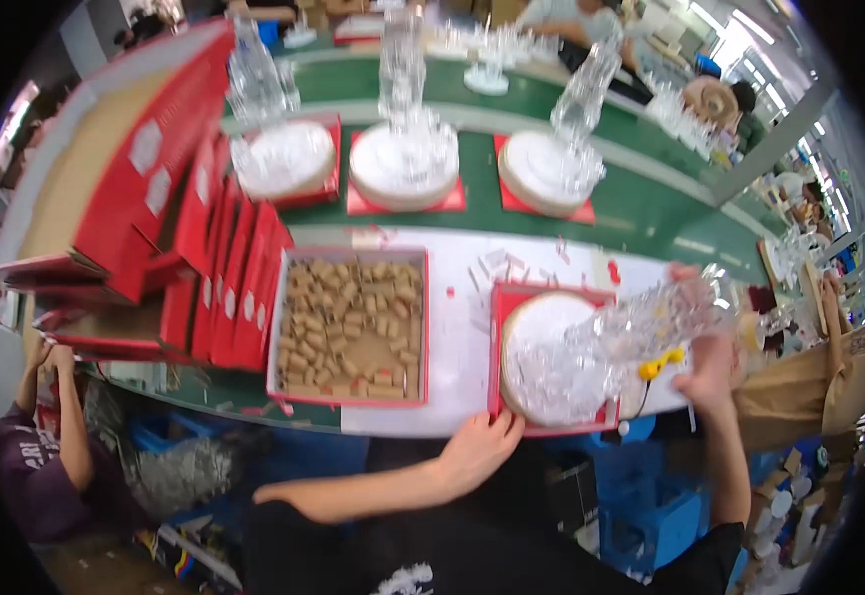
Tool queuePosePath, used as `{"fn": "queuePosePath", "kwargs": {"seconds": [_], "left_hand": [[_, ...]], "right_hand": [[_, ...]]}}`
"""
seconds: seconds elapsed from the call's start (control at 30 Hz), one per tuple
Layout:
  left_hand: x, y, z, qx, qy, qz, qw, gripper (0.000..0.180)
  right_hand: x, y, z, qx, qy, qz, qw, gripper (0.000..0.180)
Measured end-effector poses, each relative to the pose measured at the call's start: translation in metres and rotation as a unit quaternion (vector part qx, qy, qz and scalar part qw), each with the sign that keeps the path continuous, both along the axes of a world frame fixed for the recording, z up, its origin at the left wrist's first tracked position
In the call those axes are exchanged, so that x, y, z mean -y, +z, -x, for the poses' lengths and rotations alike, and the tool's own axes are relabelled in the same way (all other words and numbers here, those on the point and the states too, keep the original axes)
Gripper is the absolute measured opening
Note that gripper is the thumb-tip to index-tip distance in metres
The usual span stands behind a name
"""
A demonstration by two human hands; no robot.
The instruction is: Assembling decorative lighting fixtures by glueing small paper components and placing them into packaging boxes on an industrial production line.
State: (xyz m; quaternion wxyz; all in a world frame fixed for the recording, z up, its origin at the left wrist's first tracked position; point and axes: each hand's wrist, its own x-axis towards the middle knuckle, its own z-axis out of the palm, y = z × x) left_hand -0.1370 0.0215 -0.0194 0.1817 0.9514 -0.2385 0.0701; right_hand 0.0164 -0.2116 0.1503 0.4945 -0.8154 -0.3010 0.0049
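In front of me a shallow red box (500,349) holds a round white disc (524,332) with a cream rim and crumpled clear film over it. A tall faceted clear column (646,322) rises from the disc, leaning rightward in the picture. My left hand (480,454) grips the box's near left edge, its fingers bent over the rim. At the column's far end is my right hand (712,372), thumb stretched out and fingers spread, partly hidden by the clear piece and blurred. A small yellow object (659,365) with a dark cord lies beside the column, near that thumb.
A red-rimmed box of short brown cardboard tubes (348,332) sits to the left, beside stacked red boxes (155,188). Farther back stand three similar discs (405,169) with clear columns. Scraps litter the white sheet (452,327). People work around the green table (651,213).
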Motion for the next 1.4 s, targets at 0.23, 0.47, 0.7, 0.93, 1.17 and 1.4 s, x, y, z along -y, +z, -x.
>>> {"fn": "queuePosePath", "kwargs": {"seconds": [0.23,0.47,0.7,0.93,1.17,1.4], "left_hand": [[-0.025,-0.019,0.059,-0.175,0.203,0.655,0.707,0.032],[-0.002,0.004,0.002,-0.428,0.161,0.884,0.099,0.037],[0.002,-0.035,-0.018,-0.318,0.108,0.914,0.227,0.039],[0.028,-0.054,-0.013,-0.204,0.067,0.928,0.303,0.047],[0.028,0.061,0.001,-0.110,-0.021,0.918,0.382,0.086],[-0.078,0.066,0.045,-0.148,0.217,0.588,0.765,0.044]], "right_hand": [[-0.035,0.029,0.034,0.181,0.076,0.062,0.979,0.080],[-0.021,0.093,0.087,0.345,0.107,-0.136,0.923,0.092],[0.017,0.028,0.057,0.090,0.185,-0.232,0.951,0.103],[0.038,-0.025,0.009,0.004,-0.080,-0.345,0.935,0.059],[-0.003,-0.006,-0.052,0.054,-0.147,-0.287,0.945,0.066],[-0.071,0.017,-0.041,0.201,0.064,-0.146,0.967,0.086]]}}
